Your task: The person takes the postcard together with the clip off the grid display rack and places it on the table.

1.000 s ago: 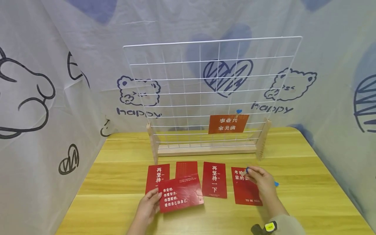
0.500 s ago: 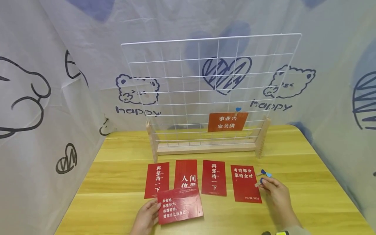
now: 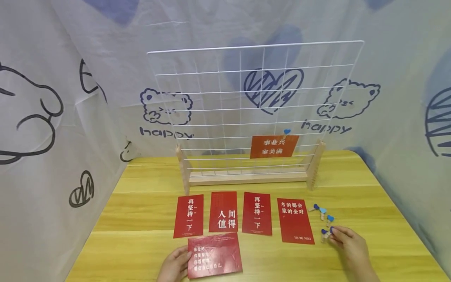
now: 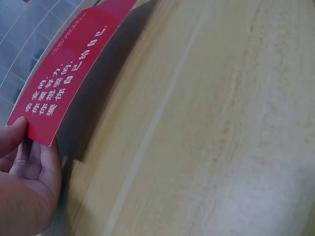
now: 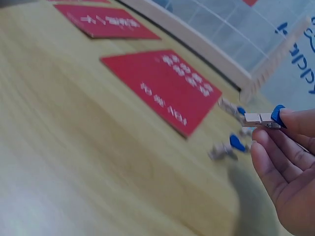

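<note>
The left hand (image 3: 172, 267) has drawn the loose red card (image 3: 215, 255) toward the person: a second ago it lay tilted over the row of cards, covering the second one, and now it sits squarely below the row at the near edge of the bench (image 3: 141, 219), so all four cards of the row show. In the left wrist view the thumb lies on top of the card's corner with the fingers (image 4: 47, 162) beneath, so this hand pinches the card, and the card looks lifted a little off the wood there.

Going right, the row stands as it did: a card (image 3: 188, 216), a second card (image 3: 223, 211), a third card (image 3: 257, 213) and a fourth card (image 3: 295, 221). Behind them the white wire grid (image 3: 253, 109) in its wooden stand bears one hung card (image 3: 274, 146) under a blue heart clip (image 3: 287, 132).

The right hand (image 3: 347, 246) was over the fourth card a second ago; it has moved off to the right and nearer the person, beside a scatter of loose clips (image 3: 320, 210) on the bench. In the right wrist view its thumb and forefinger pinch one small wooden clip (image 5: 263, 118) with a blue heart end, held just above the wood, the other fingers loosely curled.

As I judge it, each hand now has its piece, card in the left and clip in the right, and the pair looks ready to go up to the grid
</note>
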A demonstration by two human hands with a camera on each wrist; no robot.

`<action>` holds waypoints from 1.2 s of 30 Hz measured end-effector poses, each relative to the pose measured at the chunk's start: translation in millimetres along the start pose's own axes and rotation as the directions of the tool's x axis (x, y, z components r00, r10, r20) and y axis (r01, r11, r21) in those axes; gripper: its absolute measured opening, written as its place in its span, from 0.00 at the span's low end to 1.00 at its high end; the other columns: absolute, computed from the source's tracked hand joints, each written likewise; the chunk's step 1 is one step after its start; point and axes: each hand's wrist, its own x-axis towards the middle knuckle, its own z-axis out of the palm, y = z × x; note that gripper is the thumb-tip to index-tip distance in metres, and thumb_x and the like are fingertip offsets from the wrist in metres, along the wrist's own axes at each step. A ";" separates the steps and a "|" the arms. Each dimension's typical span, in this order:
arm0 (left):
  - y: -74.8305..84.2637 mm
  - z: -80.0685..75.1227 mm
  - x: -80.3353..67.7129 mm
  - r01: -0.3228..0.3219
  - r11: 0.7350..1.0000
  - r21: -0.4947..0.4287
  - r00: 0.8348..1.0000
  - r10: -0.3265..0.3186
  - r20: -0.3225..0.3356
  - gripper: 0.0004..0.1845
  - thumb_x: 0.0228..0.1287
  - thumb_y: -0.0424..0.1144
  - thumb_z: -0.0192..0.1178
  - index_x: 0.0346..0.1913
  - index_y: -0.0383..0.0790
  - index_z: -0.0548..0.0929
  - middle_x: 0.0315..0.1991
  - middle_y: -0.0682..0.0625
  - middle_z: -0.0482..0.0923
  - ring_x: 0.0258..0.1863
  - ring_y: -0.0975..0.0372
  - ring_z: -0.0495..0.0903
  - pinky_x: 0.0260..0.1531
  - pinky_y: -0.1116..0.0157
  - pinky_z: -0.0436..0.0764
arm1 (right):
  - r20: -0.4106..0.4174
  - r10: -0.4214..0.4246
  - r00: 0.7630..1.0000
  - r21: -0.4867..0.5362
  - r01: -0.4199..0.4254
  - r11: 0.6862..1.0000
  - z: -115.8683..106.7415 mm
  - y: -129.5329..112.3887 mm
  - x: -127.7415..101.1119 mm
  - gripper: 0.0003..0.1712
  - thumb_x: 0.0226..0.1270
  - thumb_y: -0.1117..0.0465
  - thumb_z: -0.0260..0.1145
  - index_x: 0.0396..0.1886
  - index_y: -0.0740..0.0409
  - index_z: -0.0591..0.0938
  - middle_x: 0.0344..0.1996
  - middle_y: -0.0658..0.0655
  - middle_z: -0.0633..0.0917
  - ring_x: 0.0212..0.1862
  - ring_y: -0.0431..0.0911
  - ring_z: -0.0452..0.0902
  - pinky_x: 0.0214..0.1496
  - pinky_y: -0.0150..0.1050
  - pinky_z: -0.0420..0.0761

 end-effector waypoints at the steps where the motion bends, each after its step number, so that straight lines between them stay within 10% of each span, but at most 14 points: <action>1: -0.4 -0.2 -0.2 0.000 1.000 0.007 1.000 0.000 0.004 0.27 0.59 0.37 0.52 0.55 0.20 0.58 0.33 0.49 0.77 0.33 0.60 0.77 0.34 0.62 0.77 | 0.008 0.016 1.000 -0.004 -0.016 1.000 -3.5 0.0 -1.0 0.07 0.55 0.65 0.62 0.25 0.46 0.80 0.24 0.47 0.80 0.30 0.37 0.77 0.41 0.31 0.75; 9: -3.2 -2.2 0.3 -0.007 1.000 0.015 1.000 0.007 0.016 0.26 0.59 0.34 0.52 0.54 0.19 0.58 0.34 0.48 0.78 0.32 0.59 0.78 0.34 0.62 0.77 | 0.011 0.071 0.997 -0.090 -0.070 0.994 -27.4 4.1 6.8 0.03 0.56 0.65 0.61 0.31 0.56 0.79 0.25 0.48 0.79 0.30 0.39 0.77 0.40 0.33 0.76; 16: -1.2 1.1 0.8 -0.034 0.992 0.124 0.999 0.038 -0.023 0.24 0.58 0.30 0.51 0.54 0.18 0.59 0.33 0.46 0.76 0.30 0.57 0.78 0.33 0.60 0.77 | 0.051 0.042 0.998 -0.277 -0.026 0.960 -31.7 0.8 11.6 0.24 0.55 0.64 0.62 0.46 0.78 0.70 0.25 0.48 0.80 0.28 0.39 0.78 0.35 0.34 0.77; 24: 2.5 3.1 3.0 -0.042 0.952 0.302 0.997 0.060 -0.051 0.24 0.57 0.30 0.51 0.53 0.17 0.59 0.35 0.40 0.75 0.30 0.56 0.77 0.31 0.60 0.78 | 0.083 -0.010 0.996 -0.367 0.040 0.929 -28.8 0.9 14.9 0.16 0.55 0.68 0.60 0.38 0.80 0.73 0.24 0.50 0.80 0.27 0.38 0.76 0.33 0.32 0.77; 36: 16.0 4.8 5.8 0.070 0.951 0.300 0.997 -0.058 -0.049 0.26 0.64 0.39 0.43 0.54 0.18 0.58 0.35 0.40 0.74 0.28 0.59 0.76 0.30 0.59 0.77 | 0.082 -0.023 0.996 -0.514 0.062 0.855 -25.1 -3.5 15.7 0.16 0.56 0.69 0.58 0.39 0.81 0.72 0.23 0.51 0.79 0.26 0.38 0.75 0.30 0.31 0.77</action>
